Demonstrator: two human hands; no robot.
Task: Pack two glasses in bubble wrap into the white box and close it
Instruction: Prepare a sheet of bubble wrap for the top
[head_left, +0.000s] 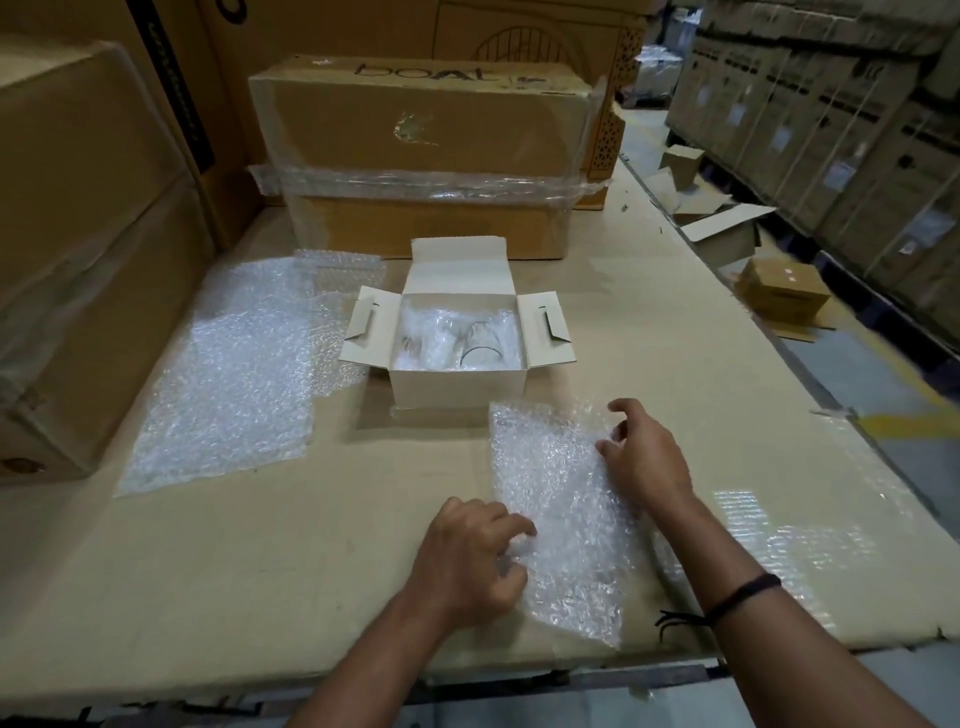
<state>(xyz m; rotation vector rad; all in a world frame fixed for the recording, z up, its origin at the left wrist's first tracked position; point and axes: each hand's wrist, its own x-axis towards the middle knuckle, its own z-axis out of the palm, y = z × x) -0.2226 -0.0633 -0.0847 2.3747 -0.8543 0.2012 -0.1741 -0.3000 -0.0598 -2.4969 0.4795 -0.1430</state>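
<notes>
Open white box holds glasses amid bubble wrap; a loose sheet lies just before it.

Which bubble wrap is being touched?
The small sheet in front of the white box: left hand and right hand touch it. The big sheet at left lies untouched.

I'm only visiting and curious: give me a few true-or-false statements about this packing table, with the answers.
1. The white box is closed. False: its flaps stand open.
2. The left hand and right hand are both on the small bubble wrap sheet in front of the box. True.
3. The box is empty. False: bubble wrap and a glass lie inside.
4. A larger bubble wrap sheet lies left of the box. True.
</notes>
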